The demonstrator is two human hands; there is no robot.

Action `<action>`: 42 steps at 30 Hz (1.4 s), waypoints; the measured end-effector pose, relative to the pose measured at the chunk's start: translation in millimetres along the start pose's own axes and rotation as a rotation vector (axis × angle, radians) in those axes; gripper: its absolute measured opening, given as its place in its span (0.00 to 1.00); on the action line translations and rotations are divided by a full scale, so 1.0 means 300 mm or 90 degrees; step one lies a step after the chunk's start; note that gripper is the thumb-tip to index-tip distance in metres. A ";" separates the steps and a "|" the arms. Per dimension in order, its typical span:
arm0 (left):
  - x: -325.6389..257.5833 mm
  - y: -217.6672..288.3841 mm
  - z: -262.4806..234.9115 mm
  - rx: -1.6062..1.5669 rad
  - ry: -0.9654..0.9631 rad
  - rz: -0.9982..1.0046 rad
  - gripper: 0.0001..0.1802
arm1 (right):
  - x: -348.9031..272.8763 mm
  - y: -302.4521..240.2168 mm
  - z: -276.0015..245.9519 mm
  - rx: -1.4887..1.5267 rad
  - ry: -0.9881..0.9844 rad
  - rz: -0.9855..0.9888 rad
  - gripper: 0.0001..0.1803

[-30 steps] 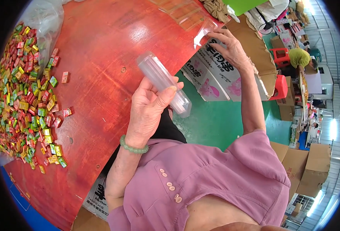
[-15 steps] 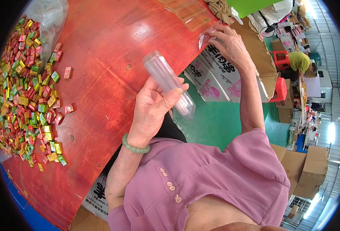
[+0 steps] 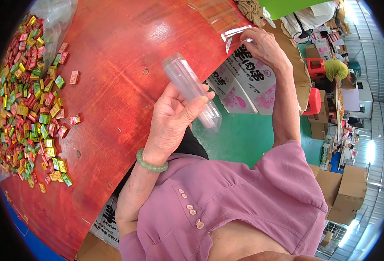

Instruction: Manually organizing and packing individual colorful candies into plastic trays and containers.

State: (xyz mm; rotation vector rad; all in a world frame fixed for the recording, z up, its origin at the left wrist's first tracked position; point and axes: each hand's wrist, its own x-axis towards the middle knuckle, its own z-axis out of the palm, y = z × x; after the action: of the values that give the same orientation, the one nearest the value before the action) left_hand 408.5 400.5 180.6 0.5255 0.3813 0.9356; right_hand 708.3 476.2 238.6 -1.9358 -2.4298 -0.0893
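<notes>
In my left hand (image 3: pixel 168 124) is a long clear plastic case (image 3: pixel 190 89), tilted over the table edge. The thumb presses on its near side and the fingers wrap round from beneath. Its walls look layered, and I cannot tell whether it is one case or several nested together. At the far right edge of the table, my right hand (image 3: pixel 268 48) has its fingers bent in a pinch on a thin clear plastic piece (image 3: pixel 237 32) with bright glints. The fingertips partly cover that piece.
Many small red, yellow and green boxes (image 3: pixel 35 117) lie heaped on the red table (image 3: pixel 109 87), beside a clear plastic bag (image 3: pixel 57 26). A printed carton (image 3: pixel 244 82) stands against the table edge. Red stools (image 3: pixel 314 101) and a person (image 3: pixel 337 69) are farther right.
My right hand has shifted slightly right and down, and the clear piece at its fingertips now shows more of its length. My left hand keeps its hold on the case.
</notes>
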 end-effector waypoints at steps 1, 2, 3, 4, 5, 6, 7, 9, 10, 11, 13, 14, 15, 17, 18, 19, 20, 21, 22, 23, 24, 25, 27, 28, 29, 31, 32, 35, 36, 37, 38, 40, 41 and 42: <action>0.003 -0.003 -0.002 0.000 0.000 0.000 0.19 | 0.001 0.004 0.002 0.006 0.012 -0.007 0.10; 0.004 -0.003 -0.004 0.002 0.001 0.001 0.18 | 0.004 0.006 0.005 0.007 0.012 -0.009 0.10; 0.004 0.000 -0.004 0.002 0.003 0.002 0.18 | 0.007 0.008 0.009 0.019 0.016 0.001 0.09; 0.004 0.005 -0.005 0.010 0.004 -0.007 0.18 | 0.009 0.012 0.014 0.031 0.020 0.011 0.09; 0.007 0.008 -0.006 0.018 0.004 -0.017 0.18 | 0.012 0.021 0.019 0.031 0.021 0.011 0.09; 0.008 0.007 -0.004 0.019 0.005 -0.017 0.18 | 0.014 0.032 0.025 0.030 0.024 0.007 0.09; 0.009 0.004 0.002 -0.007 0.011 -0.016 0.17 | 0.017 0.038 0.030 0.029 0.027 0.004 0.09; 0.008 0.004 0.006 -0.030 0.021 -0.013 0.17 | 0.028 0.031 0.029 0.046 0.025 0.010 0.10; 0.008 0.003 0.004 -0.031 0.022 -0.016 0.17 | 0.034 0.028 0.028 0.060 0.022 0.017 0.10; 0.008 0.004 0.004 -0.031 0.023 -0.020 0.17 | 0.039 0.026 0.027 0.063 0.022 0.016 0.10; 0.008 0.005 0.014 -0.039 0.028 -0.025 0.17 | 0.043 0.032 0.027 0.066 0.015 0.037 0.11; 0.010 0.008 0.019 -0.048 0.031 -0.029 0.17 | 0.048 0.040 0.025 0.086 -0.003 0.048 0.12; 0.011 0.009 0.021 -0.046 0.030 -0.029 0.17 | 0.042 0.039 0.023 0.088 -0.001 0.049 0.12; 0.016 0.010 0.026 -0.052 0.025 -0.042 0.17 | 0.013 0.022 0.004 0.069 0.050 0.030 0.12; 0.017 0.010 0.026 -0.048 0.026 -0.040 0.17 | 0.005 -0.017 -0.018 0.072 0.053 0.028 0.12; 0.017 0.010 0.028 -0.058 0.039 -0.036 0.18 | -0.010 -0.071 -0.052 0.092 0.088 -0.010 0.11; 0.015 0.010 0.027 -0.070 0.051 -0.032 0.18 | -0.028 -0.140 -0.091 0.110 0.123 -0.048 0.11; 0.014 0.009 0.021 -0.067 0.050 -0.031 0.18 | -0.046 -0.223 -0.131 0.258 0.042 -0.041 0.12; 0.013 0.009 0.018 -0.049 0.072 0.000 0.18 | -0.070 -0.300 -0.159 0.404 -0.039 -0.032 0.12; 0.016 0.008 0.020 -0.032 0.086 0.029 0.18 | -0.097 -0.340 -0.158 0.541 -0.141 -0.039 0.14; 0.020 0.005 0.025 -0.028 0.077 0.027 0.18 | -0.111 -0.366 -0.134 0.621 -0.156 -0.128 0.13; 0.023 0.004 0.029 -0.004 0.078 0.060 0.19 | -0.120 -0.403 -0.126 0.666 -0.197 -0.098 0.12; 0.009 0.011 0.035 0.028 0.077 0.097 0.19 | -0.130 -0.452 -0.098 0.754 -0.290 -0.042 0.11; -0.001 0.019 0.040 0.055 0.070 0.098 0.19 | -0.139 -0.458 -0.094 0.756 -0.282 -0.047 0.11; -0.010 0.030 0.037 0.085 0.065 0.104 0.19 | -0.138 -0.466 -0.085 0.815 -0.309 0.007 0.11; -0.028 0.039 0.030 0.090 0.080 0.093 0.20 | -0.138 -0.475 -0.060 0.880 -0.332 0.046 0.10; -0.035 0.046 0.023 0.110 0.064 0.100 0.20 | -0.137 -0.475 -0.041 0.979 -0.362 0.063 0.09; -0.053 0.081 0.011 0.146 0.024 0.086 0.19 | -0.129 -0.474 -0.011 1.129 -0.414 0.075 0.08; -0.057 0.098 0.009 0.153 0.033 0.068 0.19 | -0.123 -0.479 -0.009 1.083 -0.423 0.075 0.06; -0.061 0.117 0.005 0.159 0.043 0.051 0.19 | -0.112 -0.489 -0.005 1.036 -0.429 0.076 0.05; -0.062 0.132 0.013 0.170 0.040 0.058 0.19 | -0.103 -0.492 -0.001 1.050 -0.399 0.025 0.05; -0.069 0.161 0.024 0.125 0.078 0.052 0.17 | -0.069 -0.499 -0.020 1.032 -0.389 -0.007 0.04; -0.060 0.178 0.017 0.131 0.078 0.058 0.17 | -0.043 -0.502 -0.030 1.012 -0.391 -0.024 0.04; -0.045 0.197 0.001 0.141 0.105 0.076 0.16 | -0.004 -0.499 -0.060 0.995 -0.368 -0.074 0.04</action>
State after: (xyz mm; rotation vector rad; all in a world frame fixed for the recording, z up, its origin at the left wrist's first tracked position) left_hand 362.5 418.0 216.2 0.6806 0.6129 1.0616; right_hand 562.4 440.6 253.0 -1.0211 -1.5887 1.8657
